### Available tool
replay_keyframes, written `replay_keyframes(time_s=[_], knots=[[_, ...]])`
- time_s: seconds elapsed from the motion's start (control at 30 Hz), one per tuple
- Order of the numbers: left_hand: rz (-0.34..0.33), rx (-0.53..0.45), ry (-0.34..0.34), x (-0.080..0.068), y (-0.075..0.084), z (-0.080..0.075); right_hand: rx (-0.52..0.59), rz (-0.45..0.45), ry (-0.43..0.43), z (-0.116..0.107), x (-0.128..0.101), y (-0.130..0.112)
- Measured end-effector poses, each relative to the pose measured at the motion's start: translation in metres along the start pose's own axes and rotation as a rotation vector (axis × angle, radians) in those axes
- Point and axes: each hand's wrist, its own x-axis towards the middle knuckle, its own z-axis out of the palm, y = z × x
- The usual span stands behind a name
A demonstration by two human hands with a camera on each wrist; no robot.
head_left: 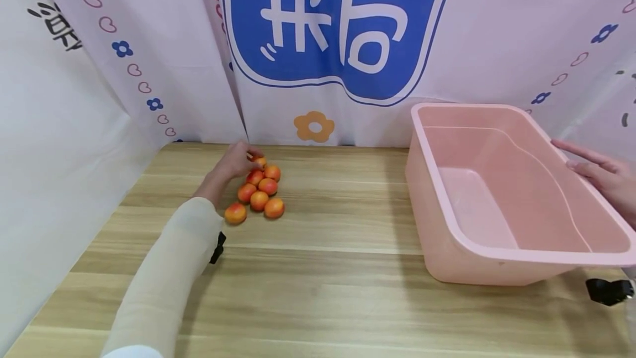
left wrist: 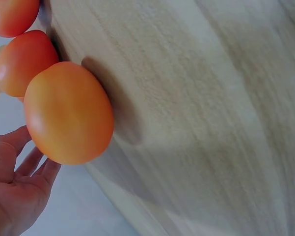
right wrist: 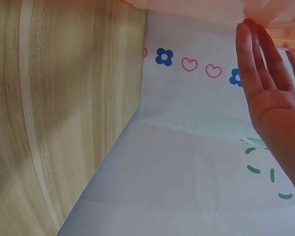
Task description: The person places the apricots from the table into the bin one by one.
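Reaching left hand [head_left: 237,160] touches far fruit [head_left: 259,162], fingers relaxed; right hand [head_left: 603,173] flat on pink tub [head_left: 497,258]. Fruit looks light, smooth, rolls; cup it whole.

I saw the fruits [head_left: 258,189] clustered on the surface [head_left: 328,269] just right of my left hand [head_left: 237,162], the farthest one touching its fingers. The tub [head_left: 502,192] stood well off to the right, my right hand [head_left: 603,173] against its far-right rim.

Glossy plastic tub [head_left: 497,269], wood-grain table [head_left: 323,291]
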Motion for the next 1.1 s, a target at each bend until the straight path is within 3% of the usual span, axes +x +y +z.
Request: replay_keyframes(time_s=[0.13,0.23,0.37,0.53,0.7,0.87,1.1], knots=[[0.007,-0.025,-0.002,-0.001,0.0,-0.003,-0.033,-0.004,0.006,0.0,0.0,0.0],[0.008,-0.082,0.0,-0.001,0.0,-0.005,-0.109,0.009,0.019,-0.001,0.0,0.0],[0.016,-0.167,0.027,-0.004,0.004,-0.007,-0.119,0.017,0.03,0.0,0.001,0.0],[0.065,-0.225,0.085,-0.007,0.018,-0.005,-0.027,-0.044,-0.029,-0.001,-0.001,0.003],[0.066,-0.357,0.114,-0.009,0.044,-0.004,-0.017,-0.092,-0.044,-0.001,0.002,0.008],[0.102,-0.555,0.095,-0.011,0.081,0.0,0.042,-0.151,-0.061,-0.003,0.007,0.011],[0.24,-0.704,0.068,-0.014,0.135,0.011,0.07,-0.174,-0.07,0.0,0.003,0.015]])
